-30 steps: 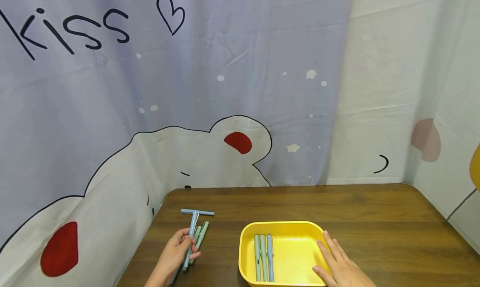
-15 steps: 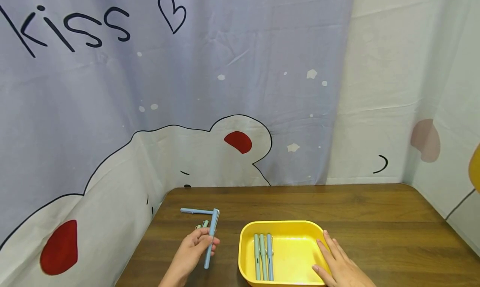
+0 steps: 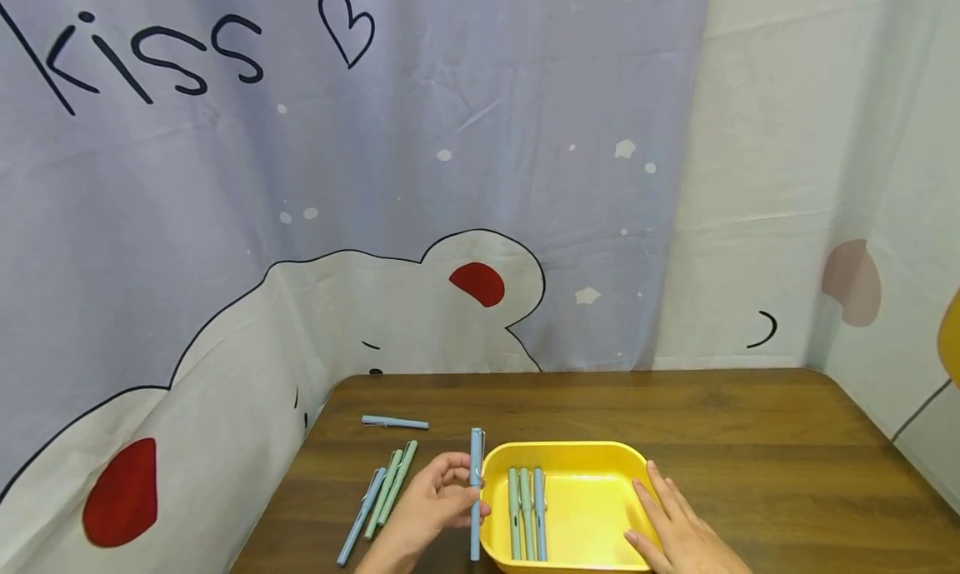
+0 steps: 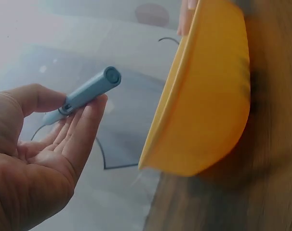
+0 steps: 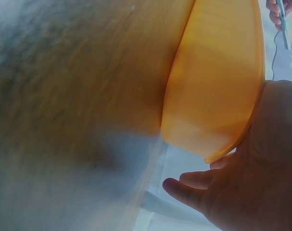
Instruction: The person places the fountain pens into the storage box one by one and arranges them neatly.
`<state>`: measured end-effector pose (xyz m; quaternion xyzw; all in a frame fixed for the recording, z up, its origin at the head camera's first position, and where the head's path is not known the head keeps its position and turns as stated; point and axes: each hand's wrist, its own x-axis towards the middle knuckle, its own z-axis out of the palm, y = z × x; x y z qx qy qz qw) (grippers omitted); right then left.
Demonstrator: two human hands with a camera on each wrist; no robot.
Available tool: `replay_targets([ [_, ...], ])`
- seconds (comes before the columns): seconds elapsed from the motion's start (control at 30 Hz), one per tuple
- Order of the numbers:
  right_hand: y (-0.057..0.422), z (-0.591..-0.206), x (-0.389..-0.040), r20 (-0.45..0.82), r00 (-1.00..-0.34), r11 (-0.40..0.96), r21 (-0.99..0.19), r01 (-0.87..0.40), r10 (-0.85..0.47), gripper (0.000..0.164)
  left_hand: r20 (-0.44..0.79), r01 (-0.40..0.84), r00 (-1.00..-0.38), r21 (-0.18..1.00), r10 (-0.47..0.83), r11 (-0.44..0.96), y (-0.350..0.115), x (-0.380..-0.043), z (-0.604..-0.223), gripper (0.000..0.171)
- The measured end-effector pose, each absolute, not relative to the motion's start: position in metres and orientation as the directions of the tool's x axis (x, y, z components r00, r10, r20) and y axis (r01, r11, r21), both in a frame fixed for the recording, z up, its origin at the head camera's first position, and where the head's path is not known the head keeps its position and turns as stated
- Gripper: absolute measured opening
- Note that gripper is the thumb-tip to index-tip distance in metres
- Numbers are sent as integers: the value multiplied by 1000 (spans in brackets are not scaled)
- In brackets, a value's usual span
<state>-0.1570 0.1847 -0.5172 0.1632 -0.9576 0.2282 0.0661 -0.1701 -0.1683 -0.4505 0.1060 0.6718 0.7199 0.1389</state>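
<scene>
Between thumb and fingers my left hand point(image 3: 435, 501) pinches a blue pen point(image 3: 476, 466), upright in the head view beside the left rim of a yellow tray point(image 3: 600, 446). In the left wrist view the same blue pen point(image 4: 90, 90) points its round end toward the camera, apart from the tray wall point(image 4: 208, 96). Inside the tray, two green pens point(image 3: 527, 516) and a blue pen point(image 3: 540, 516) lie side by side at the left. My right hand point(image 3: 686, 528) rests on the right rim with its fingers straight, the thumb reaching over the inside.
Left of the tray, two green pens point(image 3: 397, 482) and a blue pen point(image 3: 362, 517) lie slanted on the wooden table point(image 3: 675, 407). Another blue pen point(image 3: 395, 422) lies crosswise behind them. A printed curtain point(image 3: 480, 182) hangs along the table's back and sides.
My left hand has carried the blue pen rightward from the pens on the table to the tray's left rim. My right hand and the tray have stayed in place.
</scene>
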Motion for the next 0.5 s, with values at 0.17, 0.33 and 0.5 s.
replay_targets([
  [0.17, 185, -517, -157, 219, -931, 840, -406, -359, -292, 68, -55, -67, -937, 998, 344, -21, -153, -175, -452, 51],
  [0.33, 185, -516, -156, 221, -929, 839, -404, -364, -297, 67, -77, -92, -941, 995, 330, -31, -138, -180, -454, 52],
  [0.5, 185, -515, -156, 205, -931, 842, -401, -360, -301, 68, -74, -93, -942, 995, 328, -41, -122, -186, -458, 51],
])
